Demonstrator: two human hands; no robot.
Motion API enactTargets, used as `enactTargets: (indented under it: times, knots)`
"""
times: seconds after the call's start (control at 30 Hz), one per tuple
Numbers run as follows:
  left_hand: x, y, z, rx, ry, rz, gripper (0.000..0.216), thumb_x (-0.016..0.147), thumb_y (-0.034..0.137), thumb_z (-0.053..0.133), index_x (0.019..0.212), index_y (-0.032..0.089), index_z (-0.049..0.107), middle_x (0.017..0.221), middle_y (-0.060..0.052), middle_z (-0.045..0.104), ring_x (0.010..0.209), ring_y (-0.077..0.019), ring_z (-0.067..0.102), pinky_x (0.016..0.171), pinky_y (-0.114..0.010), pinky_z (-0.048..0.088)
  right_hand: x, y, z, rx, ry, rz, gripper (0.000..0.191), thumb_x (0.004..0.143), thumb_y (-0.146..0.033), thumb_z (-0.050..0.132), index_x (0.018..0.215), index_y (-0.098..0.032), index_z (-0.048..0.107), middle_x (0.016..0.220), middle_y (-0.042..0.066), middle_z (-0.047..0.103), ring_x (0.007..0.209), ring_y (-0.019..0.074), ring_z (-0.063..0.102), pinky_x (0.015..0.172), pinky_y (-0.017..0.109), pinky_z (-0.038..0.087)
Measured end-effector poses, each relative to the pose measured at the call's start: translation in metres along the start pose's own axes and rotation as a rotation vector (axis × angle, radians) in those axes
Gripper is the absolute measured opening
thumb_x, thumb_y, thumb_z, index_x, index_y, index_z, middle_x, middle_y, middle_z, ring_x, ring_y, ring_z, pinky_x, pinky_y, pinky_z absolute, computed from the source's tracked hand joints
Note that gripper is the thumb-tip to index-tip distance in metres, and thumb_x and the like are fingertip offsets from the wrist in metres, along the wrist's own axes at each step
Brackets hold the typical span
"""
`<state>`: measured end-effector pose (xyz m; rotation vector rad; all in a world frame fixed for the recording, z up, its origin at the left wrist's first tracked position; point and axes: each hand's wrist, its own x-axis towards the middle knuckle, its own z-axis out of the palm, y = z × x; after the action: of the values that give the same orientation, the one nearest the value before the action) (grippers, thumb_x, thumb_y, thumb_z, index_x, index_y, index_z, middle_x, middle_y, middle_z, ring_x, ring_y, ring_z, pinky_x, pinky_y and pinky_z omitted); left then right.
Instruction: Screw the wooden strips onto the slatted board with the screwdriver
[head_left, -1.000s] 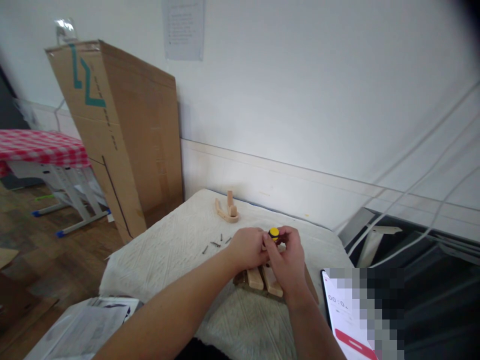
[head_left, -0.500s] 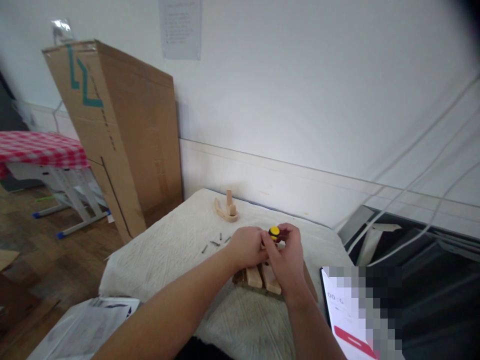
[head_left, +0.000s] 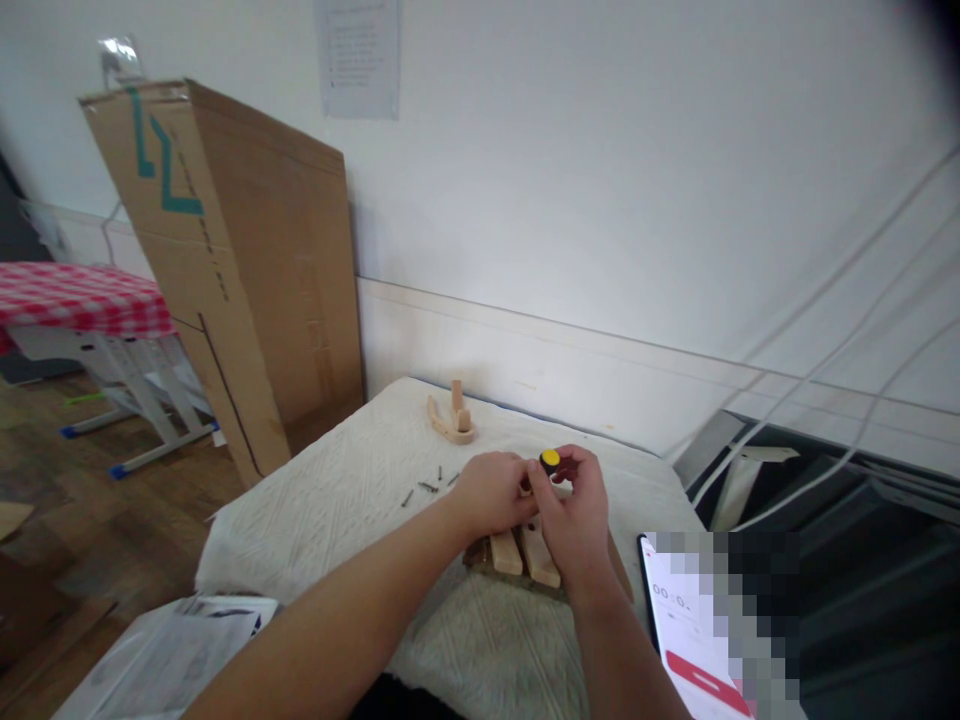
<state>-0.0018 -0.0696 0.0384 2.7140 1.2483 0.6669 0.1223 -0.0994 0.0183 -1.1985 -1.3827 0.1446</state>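
Observation:
My right hand (head_left: 574, 515) is closed around a screwdriver (head_left: 550, 459), whose black handle with a yellow end cap points up between thumb and fingers. Its shaft and tip are hidden. Pressed close beside it, my left hand (head_left: 496, 492) is closed on a light wooden piece (head_left: 524, 488), mostly covered by the fingers. Under both hands lie two rounded wooden slats (head_left: 541, 560) on a brown board (head_left: 478, 556). Several screws (head_left: 428, 487) are scattered on the cloth left of my left hand.
Curved wooden parts (head_left: 453, 420) stand at the back of the cloth-covered table (head_left: 315, 500). A phone (head_left: 679, 610) showing a timer lies at the right. A tall cardboard box (head_left: 285, 270) rises at the left, and white cables (head_left: 847, 350) hang at the right.
The screwdriver's yellow cap has tilted slightly, with the fingers of my right hand shifting a little around it. My left hand stays in place.

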Motion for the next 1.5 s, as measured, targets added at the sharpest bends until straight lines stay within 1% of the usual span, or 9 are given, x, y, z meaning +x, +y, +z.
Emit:
enactTargets:
  times: [0.13, 0.33, 0.53, 0.73, 0.9, 1.13, 1.23, 1.33, 1.5]
  knots:
    - [0.0002, -0.0005, -0.0007, -0.033, 0.007, 0.009, 0.031, 0.084, 0.04, 0.047, 0.086, 0.018, 0.068, 0.081, -0.006, 0.069, 0.074, -0.0206, 0.063, 0.062, -0.027, 0.043, -0.0003, -0.0018, -0.0019, 0.039, -0.058, -0.104, 0.022, 0.087, -0.029, 0.049, 0.106, -0.02, 0.056, 0.098, 0.007, 0.06, 0.083, 0.0187, 0.055, 0.075, 0.037, 0.046]
    - [-0.0002, 0.0006, -0.0021, 0.005, -0.029, -0.018, 0.031, 0.083, 0.039, 0.047, 0.08, 0.015, 0.068, 0.08, -0.009, 0.068, 0.072, -0.0212, 0.063, 0.062, -0.027, 0.044, 0.0017, -0.0003, 0.0007, -0.031, 0.005, -0.025, 0.025, 0.076, -0.036, 0.065, 0.089, -0.019, 0.053, 0.083, 0.002, 0.056, 0.072, 0.0174, 0.052, 0.067, 0.034, 0.045]
    - [-0.0008, 0.0009, -0.0025, -0.03, -0.003, -0.027, 0.035, 0.085, 0.042, 0.046, 0.086, 0.016, 0.068, 0.081, -0.009, 0.069, 0.072, -0.0206, 0.064, 0.062, -0.027, 0.044, -0.0003, -0.0001, -0.0012, 0.022, -0.063, -0.08, 0.026, 0.085, -0.032, 0.053, 0.107, -0.019, 0.056, 0.101, 0.007, 0.062, 0.083, 0.0186, 0.056, 0.076, 0.036, 0.047]
    - [-0.0011, 0.0016, -0.0028, -0.015, -0.022, -0.014, 0.035, 0.084, 0.043, 0.047, 0.083, 0.016, 0.069, 0.08, -0.008, 0.069, 0.073, -0.0218, 0.064, 0.06, -0.027, 0.043, -0.0005, 0.001, -0.0001, -0.001, 0.014, 0.027, 0.028, 0.076, -0.038, 0.065, 0.092, -0.02, 0.052, 0.082, 0.002, 0.057, 0.073, 0.0175, 0.054, 0.069, 0.035, 0.046]
    - [-0.0007, 0.0017, -0.0029, -0.023, -0.02, -0.011, 0.033, 0.085, 0.041, 0.046, 0.085, 0.017, 0.068, 0.082, -0.007, 0.069, 0.074, -0.0209, 0.064, 0.061, -0.027, 0.043, -0.0009, 0.0, -0.0017, 0.029, -0.064, -0.096, 0.026, 0.083, -0.032, 0.054, 0.106, -0.02, 0.054, 0.096, 0.006, 0.06, 0.082, 0.019, 0.055, 0.075, 0.037, 0.047]
    - [-0.0001, 0.0024, -0.0004, -0.009, -0.034, -0.008, 0.033, 0.082, 0.044, 0.05, 0.081, 0.016, 0.067, 0.08, -0.008, 0.069, 0.073, -0.0225, 0.064, 0.061, -0.028, 0.043, 0.0, -0.0018, -0.0018, -0.077, -0.02, 0.039, 0.021, 0.079, -0.04, 0.06, 0.082, -0.02, 0.054, 0.074, 0.001, 0.057, 0.069, 0.0186, 0.054, 0.065, 0.033, 0.044]
    - [-0.0001, 0.0019, 0.0, -0.013, -0.021, -0.004, 0.034, 0.083, 0.043, 0.047, 0.08, 0.016, 0.068, 0.079, -0.008, 0.069, 0.073, -0.022, 0.064, 0.061, -0.028, 0.043, -0.0007, -0.001, -0.0029, -0.027, -0.05, -0.06, 0.016, 0.081, -0.034, 0.056, 0.09, -0.02, 0.056, 0.086, 0.005, 0.061, 0.081, 0.0206, 0.056, 0.073, 0.036, 0.045]
    - [-0.0003, 0.0011, -0.0012, -0.019, -0.025, -0.008, 0.033, 0.084, 0.042, 0.047, 0.085, 0.017, 0.068, 0.08, -0.008, 0.069, 0.073, -0.0214, 0.064, 0.062, -0.028, 0.044, -0.0018, 0.0009, -0.0039, 0.048, -0.077, -0.134, 0.023, 0.083, -0.026, 0.048, 0.104, -0.02, 0.057, 0.1, 0.007, 0.062, 0.09, 0.0213, 0.056, 0.08, 0.039, 0.046]
    - [-0.001, 0.0009, -0.0026, -0.032, -0.036, -0.011, 0.032, 0.083, 0.041, 0.048, 0.088, 0.017, 0.069, 0.081, -0.007, 0.069, 0.074, -0.0219, 0.064, 0.062, -0.028, 0.044, -0.0009, 0.0009, -0.0018, -0.016, -0.036, -0.079, 0.018, 0.082, -0.03, 0.053, 0.097, -0.02, 0.057, 0.09, 0.005, 0.061, 0.08, 0.0198, 0.055, 0.074, 0.037, 0.046]
